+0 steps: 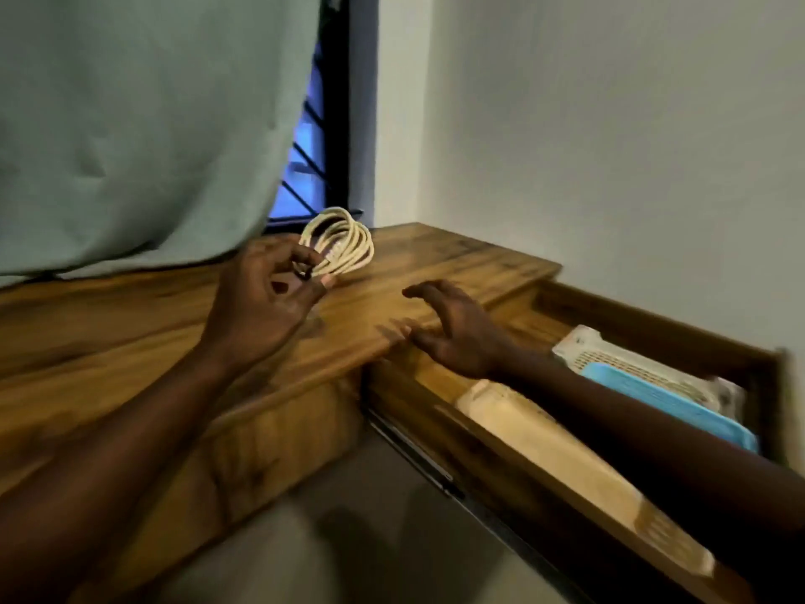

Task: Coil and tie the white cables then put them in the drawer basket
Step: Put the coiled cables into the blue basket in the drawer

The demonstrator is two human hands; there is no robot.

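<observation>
Left hand (pixel 261 307): fingers curled, pinching the white cable (pixel 344 241) at one side of its coil and holding it just above the surface (pixel 457 259), likely so the loops cannot spring apart.
Dark band (pixel 303 272): sits at the pinch point; I cannot tell whether it is fully wrapped.
Right hand (pixel 457 329): open, fingers spread, holding nothing, hovering at the surface edge.
Drawer (pixel 653 324): pulled out on the right, ready for the coil.
White basket (pixel 610 355): inside the drawer, with a blue tray (pixel 662 398) just beside it.
</observation>
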